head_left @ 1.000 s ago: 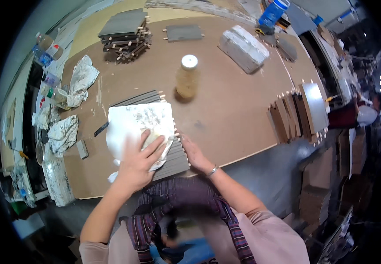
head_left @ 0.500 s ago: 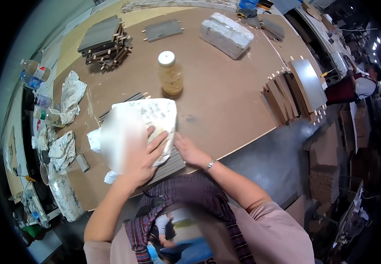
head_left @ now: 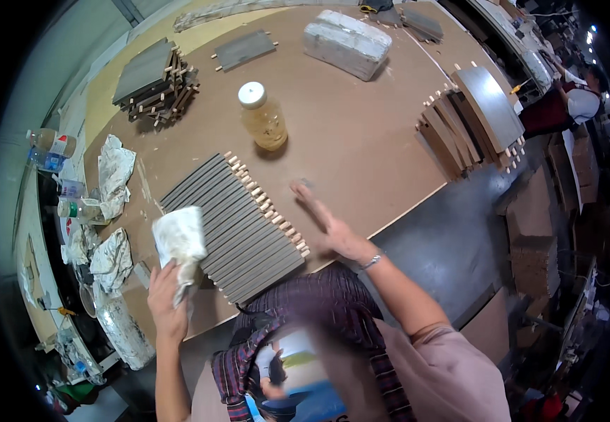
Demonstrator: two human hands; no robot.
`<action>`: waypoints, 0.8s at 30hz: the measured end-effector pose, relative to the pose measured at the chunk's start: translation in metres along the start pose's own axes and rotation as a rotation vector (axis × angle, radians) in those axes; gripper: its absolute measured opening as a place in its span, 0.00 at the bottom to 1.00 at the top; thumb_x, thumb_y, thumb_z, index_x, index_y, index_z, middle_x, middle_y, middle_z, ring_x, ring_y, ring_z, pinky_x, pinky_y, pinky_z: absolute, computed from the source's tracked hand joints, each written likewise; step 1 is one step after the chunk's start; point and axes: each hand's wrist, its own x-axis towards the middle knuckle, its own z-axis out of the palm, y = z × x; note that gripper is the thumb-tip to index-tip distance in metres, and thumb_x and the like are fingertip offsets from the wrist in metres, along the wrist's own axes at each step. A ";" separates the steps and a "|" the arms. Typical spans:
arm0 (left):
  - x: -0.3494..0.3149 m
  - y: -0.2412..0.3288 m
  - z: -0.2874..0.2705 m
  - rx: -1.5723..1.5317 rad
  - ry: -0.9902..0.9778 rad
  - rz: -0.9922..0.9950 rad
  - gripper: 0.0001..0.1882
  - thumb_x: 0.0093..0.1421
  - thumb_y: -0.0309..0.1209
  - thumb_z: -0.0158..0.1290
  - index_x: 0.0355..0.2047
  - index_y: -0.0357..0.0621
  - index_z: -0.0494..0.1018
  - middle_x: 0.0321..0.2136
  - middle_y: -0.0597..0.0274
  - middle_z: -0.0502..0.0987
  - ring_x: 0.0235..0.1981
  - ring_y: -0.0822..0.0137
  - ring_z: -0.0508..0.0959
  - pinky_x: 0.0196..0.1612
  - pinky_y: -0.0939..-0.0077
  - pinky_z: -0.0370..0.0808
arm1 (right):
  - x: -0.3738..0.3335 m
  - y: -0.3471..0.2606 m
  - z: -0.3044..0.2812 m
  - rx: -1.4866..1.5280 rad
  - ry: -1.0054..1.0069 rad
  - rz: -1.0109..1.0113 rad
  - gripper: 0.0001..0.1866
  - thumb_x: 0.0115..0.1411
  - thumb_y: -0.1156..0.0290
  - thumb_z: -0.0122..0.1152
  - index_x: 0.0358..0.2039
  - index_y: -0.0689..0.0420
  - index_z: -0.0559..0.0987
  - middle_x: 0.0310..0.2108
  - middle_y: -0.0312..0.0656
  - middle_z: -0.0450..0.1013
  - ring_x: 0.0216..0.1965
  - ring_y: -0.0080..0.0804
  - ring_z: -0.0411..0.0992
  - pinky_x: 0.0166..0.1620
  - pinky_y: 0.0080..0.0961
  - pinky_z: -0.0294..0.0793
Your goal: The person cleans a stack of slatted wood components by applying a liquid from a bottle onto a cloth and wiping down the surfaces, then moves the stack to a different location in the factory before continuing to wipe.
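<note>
A white, smudged cloth hangs from my left hand, whose fingers close on its lower end. That hand is at the left side of a tight row of thin grey boards standing on edge near the table's front. Pale wooden dowels stick out along the row's right side. Just right of the dowels, my right hand is held with fingers stretched out and nothing in it. Beyond the row stands a clear jar with a white lid and yellowish liquid.
On the brown tabletop are a stack of dowelled boards, a single board, a white-smeared block and another board group at right. Crumpled rags and bottles line the left. A person stands far right.
My left hand has drawn the cloth off the boards toward the left, uncovering the row and its dowels. My right hand has lifted from the row's near end and moved right.
</note>
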 end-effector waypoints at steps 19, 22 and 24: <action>0.056 0.088 0.059 0.084 -0.280 0.434 0.35 0.48 0.35 0.61 0.53 0.28 0.65 0.61 0.45 0.61 0.65 0.46 0.58 0.64 0.48 0.58 | -0.004 0.017 0.029 -0.140 -0.119 0.177 0.64 0.39 0.69 0.79 0.69 0.56 0.42 0.67 0.48 0.51 0.67 0.36 0.52 0.67 0.31 0.53; 0.024 0.073 0.045 0.109 -0.324 0.355 0.38 0.46 0.36 0.63 0.54 0.24 0.63 0.61 0.39 0.58 0.65 0.41 0.56 0.64 0.48 0.57 | -0.004 0.016 0.033 -0.206 -0.101 0.030 0.64 0.38 0.71 0.80 0.69 0.58 0.43 0.67 0.47 0.51 0.67 0.36 0.51 0.68 0.31 0.52; 0.020 0.075 0.049 0.104 -0.271 0.328 0.42 0.44 0.36 0.66 0.54 0.21 0.62 0.62 0.35 0.56 0.65 0.38 0.55 0.65 0.49 0.57 | -0.003 0.016 0.035 -0.212 -0.085 -0.001 0.64 0.39 0.71 0.79 0.69 0.57 0.42 0.68 0.46 0.50 0.68 0.35 0.51 0.68 0.30 0.52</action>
